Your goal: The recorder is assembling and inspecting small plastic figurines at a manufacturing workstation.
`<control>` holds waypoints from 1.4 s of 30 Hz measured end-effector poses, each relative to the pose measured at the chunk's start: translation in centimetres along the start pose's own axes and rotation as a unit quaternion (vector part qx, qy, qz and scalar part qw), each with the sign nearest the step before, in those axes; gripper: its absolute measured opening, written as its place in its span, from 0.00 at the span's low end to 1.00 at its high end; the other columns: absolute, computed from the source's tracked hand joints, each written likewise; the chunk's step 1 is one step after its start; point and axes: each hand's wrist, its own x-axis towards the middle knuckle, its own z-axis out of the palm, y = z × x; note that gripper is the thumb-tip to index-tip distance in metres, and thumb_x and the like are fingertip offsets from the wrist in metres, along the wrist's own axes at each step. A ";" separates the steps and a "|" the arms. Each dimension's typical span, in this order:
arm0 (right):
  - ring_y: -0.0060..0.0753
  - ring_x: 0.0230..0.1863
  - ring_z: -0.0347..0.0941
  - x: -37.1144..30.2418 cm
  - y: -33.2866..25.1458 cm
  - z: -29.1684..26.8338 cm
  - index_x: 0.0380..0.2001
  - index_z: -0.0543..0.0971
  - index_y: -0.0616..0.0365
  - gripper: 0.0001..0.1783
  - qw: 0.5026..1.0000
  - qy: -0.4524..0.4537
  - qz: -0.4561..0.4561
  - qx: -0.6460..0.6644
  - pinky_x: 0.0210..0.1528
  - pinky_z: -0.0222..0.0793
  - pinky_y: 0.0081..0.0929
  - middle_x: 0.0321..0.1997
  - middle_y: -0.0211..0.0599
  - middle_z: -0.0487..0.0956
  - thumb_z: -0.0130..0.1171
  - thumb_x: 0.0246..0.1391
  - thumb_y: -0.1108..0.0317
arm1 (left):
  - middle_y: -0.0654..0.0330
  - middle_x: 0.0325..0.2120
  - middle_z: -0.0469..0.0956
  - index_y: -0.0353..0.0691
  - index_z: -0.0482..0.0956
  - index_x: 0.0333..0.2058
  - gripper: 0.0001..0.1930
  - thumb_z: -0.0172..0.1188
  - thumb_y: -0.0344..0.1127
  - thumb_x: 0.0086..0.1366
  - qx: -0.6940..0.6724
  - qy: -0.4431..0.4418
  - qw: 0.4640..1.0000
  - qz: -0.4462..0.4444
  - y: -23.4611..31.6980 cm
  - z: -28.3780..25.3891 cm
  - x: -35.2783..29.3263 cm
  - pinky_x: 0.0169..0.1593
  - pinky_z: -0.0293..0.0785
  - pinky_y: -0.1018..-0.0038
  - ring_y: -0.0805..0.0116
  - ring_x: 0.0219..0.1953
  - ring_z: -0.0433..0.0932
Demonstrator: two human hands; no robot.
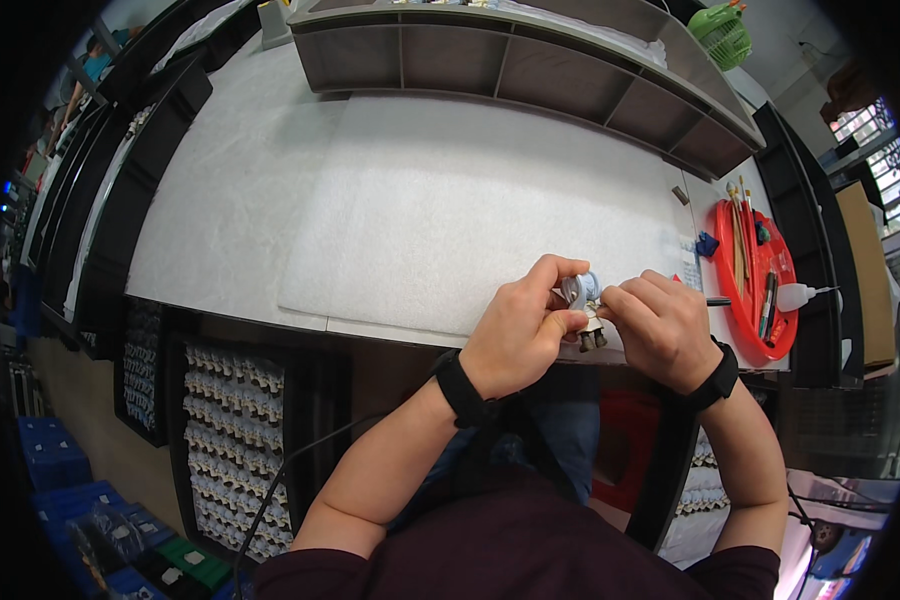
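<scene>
My left hand (520, 325) is closed round a small figurine (588, 290), its thumb and fingers gripping it from the left. The figurine has a pale blue and white rounded head, a whitish body and dark feet pointing toward me. In my right hand (660, 325) is a slim black-ended pen-like tool (718, 301), whose back end sticks out to the right. The right fingertips are against the figurine's side, and they hide the tool's tip. Both hands are above the near edge of the white padded sheet (420, 220), and each wrist wears a black band.
At right, a red tray (727, 318) holds brushes, pens and a white squeeze bottle (796, 296). A grey divided rack (450, 65) spans the back, with a green fan (720, 35) beside it. Trays of similar figurines (232, 440) sit below the table at left. A cable hangs near my left arm.
</scene>
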 end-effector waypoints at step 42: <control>0.44 0.36 0.68 2.7 9.1 2.2 0.40 0.73 0.59 0.14 0.994 -0.033 0.085 0.068 0.38 0.64 0.33 0.33 0.44 0.71 0.53 0.46 0.77 | 0.54 0.38 0.68 0.31 0.61 0.47 0.20 0.48 0.15 0.54 -0.084 0.034 0.996 0.018 -0.6 0.9 0.2 0.39 0.74 0.77 0.71 0.37 0.71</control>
